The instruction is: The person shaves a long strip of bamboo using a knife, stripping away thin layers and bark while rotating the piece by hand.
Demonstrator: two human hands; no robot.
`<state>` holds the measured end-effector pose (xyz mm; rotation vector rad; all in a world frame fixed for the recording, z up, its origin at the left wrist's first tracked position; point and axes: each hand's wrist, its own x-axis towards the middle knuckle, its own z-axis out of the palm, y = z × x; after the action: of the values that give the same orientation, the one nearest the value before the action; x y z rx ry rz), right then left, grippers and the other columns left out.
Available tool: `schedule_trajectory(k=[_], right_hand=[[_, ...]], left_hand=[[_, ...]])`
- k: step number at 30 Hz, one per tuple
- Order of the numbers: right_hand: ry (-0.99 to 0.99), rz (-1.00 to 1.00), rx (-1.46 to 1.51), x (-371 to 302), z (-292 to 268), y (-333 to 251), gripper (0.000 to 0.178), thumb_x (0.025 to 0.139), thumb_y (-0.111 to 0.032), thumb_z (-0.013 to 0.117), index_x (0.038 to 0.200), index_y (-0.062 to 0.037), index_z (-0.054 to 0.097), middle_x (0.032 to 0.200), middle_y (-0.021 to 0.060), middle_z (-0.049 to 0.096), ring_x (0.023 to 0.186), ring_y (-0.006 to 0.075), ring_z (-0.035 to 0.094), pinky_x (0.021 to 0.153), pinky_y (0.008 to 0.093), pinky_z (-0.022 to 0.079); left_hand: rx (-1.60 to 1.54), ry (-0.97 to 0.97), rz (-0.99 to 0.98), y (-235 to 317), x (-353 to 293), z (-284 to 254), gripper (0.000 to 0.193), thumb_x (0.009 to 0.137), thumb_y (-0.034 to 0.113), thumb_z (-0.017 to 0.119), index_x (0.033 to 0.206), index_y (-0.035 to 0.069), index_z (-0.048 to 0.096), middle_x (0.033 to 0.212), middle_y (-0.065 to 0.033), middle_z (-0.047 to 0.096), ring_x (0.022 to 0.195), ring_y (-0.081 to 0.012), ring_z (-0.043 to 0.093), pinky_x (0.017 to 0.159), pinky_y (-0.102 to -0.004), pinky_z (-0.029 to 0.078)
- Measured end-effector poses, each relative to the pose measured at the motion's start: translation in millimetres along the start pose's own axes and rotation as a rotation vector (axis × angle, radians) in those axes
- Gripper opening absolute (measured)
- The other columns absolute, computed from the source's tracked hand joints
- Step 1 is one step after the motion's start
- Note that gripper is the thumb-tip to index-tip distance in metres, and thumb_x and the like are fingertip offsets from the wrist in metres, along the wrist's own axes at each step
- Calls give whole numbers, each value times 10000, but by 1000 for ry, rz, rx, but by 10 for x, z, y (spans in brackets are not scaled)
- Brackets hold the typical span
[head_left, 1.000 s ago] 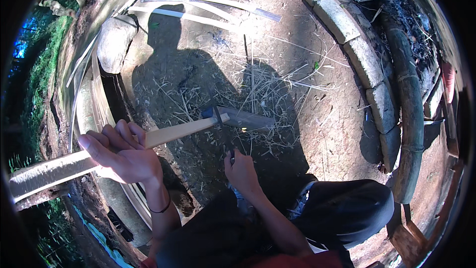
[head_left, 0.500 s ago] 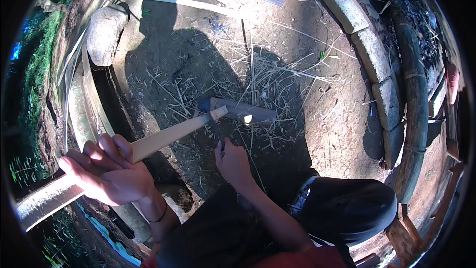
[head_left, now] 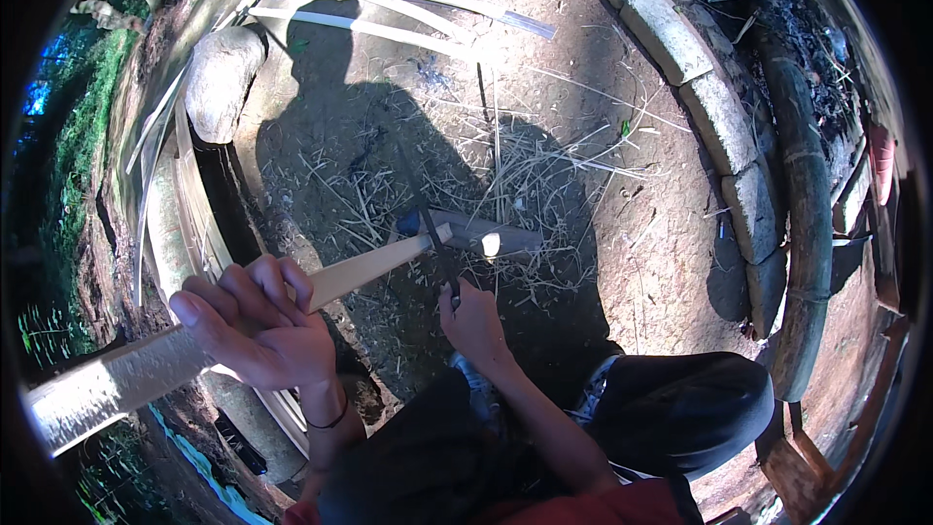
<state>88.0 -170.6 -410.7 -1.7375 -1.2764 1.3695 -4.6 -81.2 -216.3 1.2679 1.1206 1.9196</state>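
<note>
Cream strip (head_left: 364, 270) passes beneath my half-curled left hand (head_left: 277, 335); hold hidden, can't tell. Outer end cut off. My right hand (head_left: 476, 324) clenches dark knife (head_left: 437, 247) across inner end, tip perhaps blurred.

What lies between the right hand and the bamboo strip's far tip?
In the head view: the knife blade, running from the right hand across the bamboo strip.

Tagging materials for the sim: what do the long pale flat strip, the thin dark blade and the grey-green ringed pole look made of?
Long pale flat strip: probably bare bamboo or wood; smooth tan face.
Thin dark blade: likely metal, dull; narrow, but too dim for certainty.
Grey-green ringed pole: likely weathered bamboo; joint rings along it.
</note>
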Motion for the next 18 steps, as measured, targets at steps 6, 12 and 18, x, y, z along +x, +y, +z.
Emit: schedule_trajectory(k=[6, 12, 18], right_hand=[[78, 28, -93, 161, 214, 368, 267, 909, -206, 536, 850, 38, 628, 655, 219, 638, 656, 396, 651, 646, 483, 541], [138, -21, 71, -185, 131, 117, 237, 912, -164, 524, 825, 44, 595, 633, 231, 612, 620, 399, 640, 582, 466, 514], [180, -25, 92, -97, 285, 401, 247, 918, -174, 521, 826, 42, 598, 623, 210, 621, 602, 395, 637, 573, 463, 510]], left_hand=[[-6, 131, -40, 35, -18, 153, 400, 1005, 386, 447, 712, 169, 283, 504, 37, 172, 421, -74, 156, 381, -225, 170], [166, 236, 58, 33, -25, 248, 440, 970, 468, 479, 709, 159, 305, 522, 37, 198, 429, -64, 182, 384, -215, 170], [-45, 283, 202, -31, -6, 230, 536, 953, 620, 379, 711, 147, 309, 524, 43, 225, 401, -68, 193, 384, -204, 192]])
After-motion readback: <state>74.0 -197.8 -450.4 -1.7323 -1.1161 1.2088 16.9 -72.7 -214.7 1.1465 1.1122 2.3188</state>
